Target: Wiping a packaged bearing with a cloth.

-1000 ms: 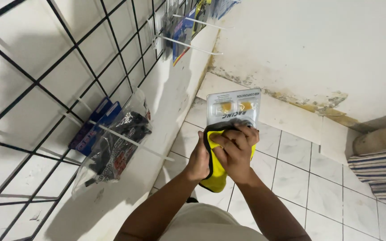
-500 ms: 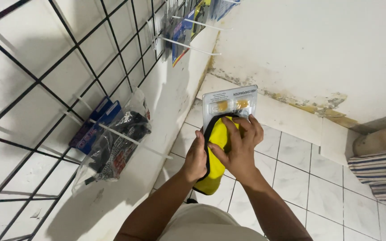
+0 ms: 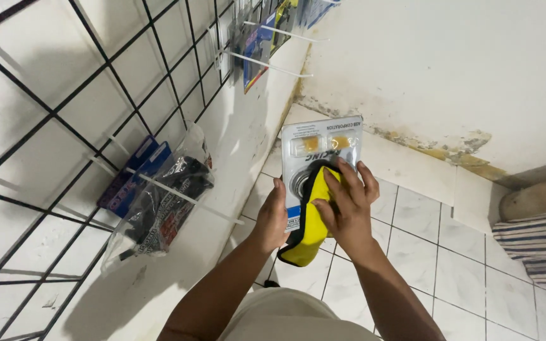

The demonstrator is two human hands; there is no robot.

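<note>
While our left hand [image 3: 272, 218] grips the grey blister pack [image 3: 317, 142] at centre, our right hand [image 3: 349, 202], at 3 o'clock of it, presses a yellow cloth [image 3: 308, 230], now shifted lower across its face.

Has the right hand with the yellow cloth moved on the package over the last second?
Yes. The right hand with the yellow cloth now sits lower against the blister package, exposing more of its upper face than a second ago.
</note>
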